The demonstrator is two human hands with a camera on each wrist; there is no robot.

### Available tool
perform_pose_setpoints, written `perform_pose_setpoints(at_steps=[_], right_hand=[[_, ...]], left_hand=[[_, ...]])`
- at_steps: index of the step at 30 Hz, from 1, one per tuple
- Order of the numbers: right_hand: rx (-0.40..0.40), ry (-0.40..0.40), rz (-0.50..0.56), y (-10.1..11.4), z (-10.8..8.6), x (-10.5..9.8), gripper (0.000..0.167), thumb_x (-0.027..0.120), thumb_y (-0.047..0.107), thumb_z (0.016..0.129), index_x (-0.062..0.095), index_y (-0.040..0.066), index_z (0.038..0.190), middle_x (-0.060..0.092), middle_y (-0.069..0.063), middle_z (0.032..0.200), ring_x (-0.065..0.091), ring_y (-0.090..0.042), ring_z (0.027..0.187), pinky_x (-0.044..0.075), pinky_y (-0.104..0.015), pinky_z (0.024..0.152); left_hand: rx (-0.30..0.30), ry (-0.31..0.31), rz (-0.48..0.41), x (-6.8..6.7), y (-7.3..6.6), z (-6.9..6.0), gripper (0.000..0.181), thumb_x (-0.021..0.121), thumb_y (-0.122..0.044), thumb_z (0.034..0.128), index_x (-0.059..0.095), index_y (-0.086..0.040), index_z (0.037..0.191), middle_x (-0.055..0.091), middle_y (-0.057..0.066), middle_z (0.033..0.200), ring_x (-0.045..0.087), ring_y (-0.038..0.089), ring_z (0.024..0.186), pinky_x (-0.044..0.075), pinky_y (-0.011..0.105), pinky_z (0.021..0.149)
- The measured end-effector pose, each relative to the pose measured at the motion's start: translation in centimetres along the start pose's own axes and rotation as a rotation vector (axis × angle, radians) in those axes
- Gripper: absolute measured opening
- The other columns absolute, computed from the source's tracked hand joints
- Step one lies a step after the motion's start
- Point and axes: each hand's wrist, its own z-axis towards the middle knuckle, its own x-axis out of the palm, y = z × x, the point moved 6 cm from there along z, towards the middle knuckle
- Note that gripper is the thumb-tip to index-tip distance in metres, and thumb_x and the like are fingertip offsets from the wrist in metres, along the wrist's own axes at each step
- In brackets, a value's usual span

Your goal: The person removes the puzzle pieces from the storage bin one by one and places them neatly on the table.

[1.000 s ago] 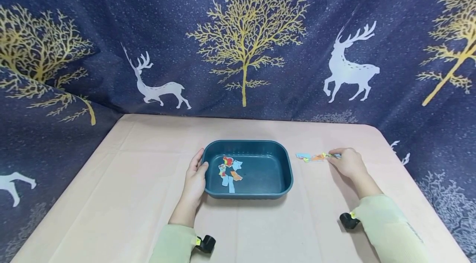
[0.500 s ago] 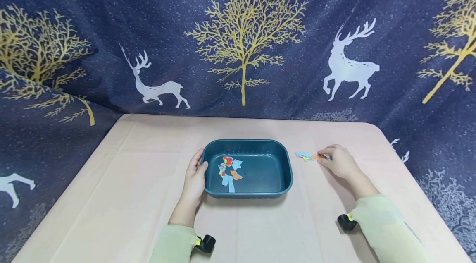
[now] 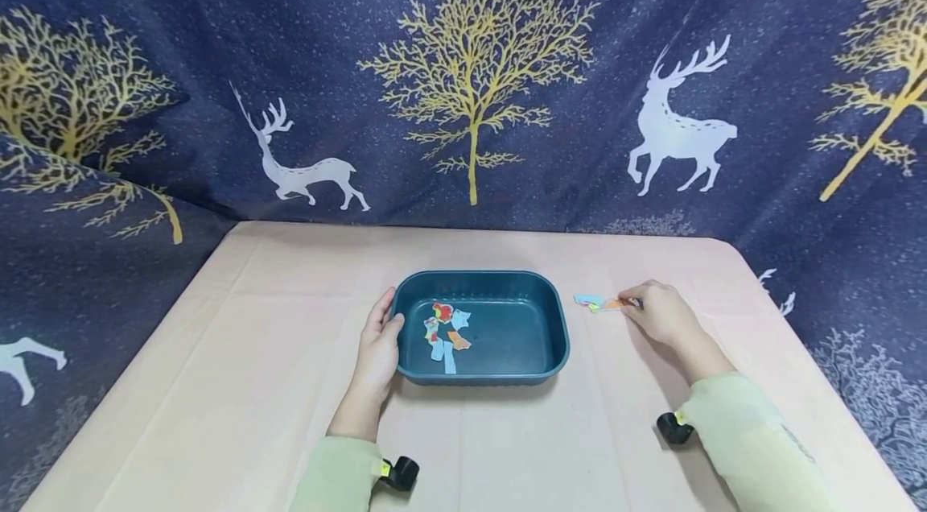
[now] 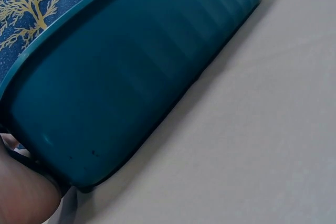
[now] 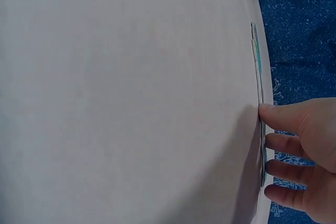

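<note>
A dark teal tray [image 3: 507, 339] stands on the table, with several torn, coloured paper pieces [image 3: 459, 341] lying in its left part. The left hand [image 3: 378, 347] grips the tray's left end, thumb over the rim. Right of the tray, more flat pieces [image 3: 591, 302] in light blue, yellow and orange lie on the tablecloth. At their right end the right hand [image 3: 662, 315] pinches pieces between thumb and fingers. In the right wrist view the flat pieces [image 5: 257, 61] appear edge-on, with the right hand's [image 5: 310, 150] thumb and fingertips against them.
A pale pink cloth covers the table [image 3: 239, 383]. Behind it hangs a dark blue curtain [image 3: 405, 13] with yellow trees and white deer. Small black devices [image 3: 401, 473] sit at both wrists, over light green sleeves [image 3: 753, 439].
The right hand has moved left along the loose pieces, and the orange piece is now partly covered by its fingers. The left hand keeps its grip on the tray.
</note>
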Motion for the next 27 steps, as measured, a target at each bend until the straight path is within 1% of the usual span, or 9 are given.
perform_pose_setpoints(at_steps=[7, 14, 18, 22, 27], right_hand=[[0.012, 0.021, -0.048, 0.04, -0.10, 0.04, 0.026, 0.064, 0.015, 0.088, 0.069, 0.001, 0.109, 0.065, -0.024, 0.109, 0.057, -0.046, 0.104, 0.045, -0.059, 0.092], [0.056, 0.027, -0.056, 0.33, -0.54, -0.15, 0.026, 0.063, 0.015, 0.088, 0.068, 0.001, 0.110, 0.064, -0.027, 0.110, 0.058, -0.047, 0.104, 0.046, -0.060, 0.089], [0.073, 0.017, -0.065, 0.66, -0.77, -0.17, 0.026, 0.062, 0.012, 0.088, 0.068, -0.001, 0.110, 0.063, -0.029, 0.110, 0.058, -0.048, 0.104, 0.047, -0.059, 0.089], [0.089, 0.025, -0.062, 0.83, -0.85, -0.18, 0.026, 0.060, 0.010, 0.089, 0.067, -0.002, 0.111, 0.062, -0.030, 0.110, 0.057, -0.048, 0.105, 0.046, -0.059, 0.090], [0.094, 0.042, -0.032, 0.65, -0.80, -0.19, 0.025, 0.060, 0.009, 0.089, 0.067, -0.003, 0.110, 0.062, -0.030, 0.112, 0.055, -0.048, 0.108, 0.044, -0.059, 0.093]], left_hand=[[-0.004, -0.007, 0.001, -0.01, 0.21, 0.04, 0.050, 0.036, -0.011, 0.1009, 0.025, -0.014, 0.150, 0.024, 0.009, 0.157, 0.023, 0.028, 0.144, 0.023, 0.044, 0.117], [0.003, -0.004, -0.003, -0.01, 0.01, 0.01, 0.050, 0.035, -0.011, 0.1011, 0.025, -0.014, 0.150, 0.023, 0.009, 0.157, 0.022, 0.029, 0.145, 0.022, 0.044, 0.117], [0.003, 0.004, -0.011, 0.04, -0.08, 0.03, 0.050, 0.035, -0.011, 0.1015, 0.024, -0.014, 0.150, 0.021, 0.007, 0.158, 0.020, 0.028, 0.145, 0.022, 0.043, 0.118], [0.003, 0.005, -0.015, 0.01, 0.00, 0.07, 0.050, 0.035, -0.011, 0.1015, 0.024, -0.014, 0.150, 0.022, 0.008, 0.158, 0.021, 0.028, 0.145, 0.022, 0.044, 0.117], [0.001, 0.000, -0.012, -0.07, 0.09, 0.07, 0.049, 0.035, -0.011, 0.1013, 0.026, -0.014, 0.149, 0.023, 0.007, 0.157, 0.022, 0.029, 0.145, 0.023, 0.044, 0.117]])
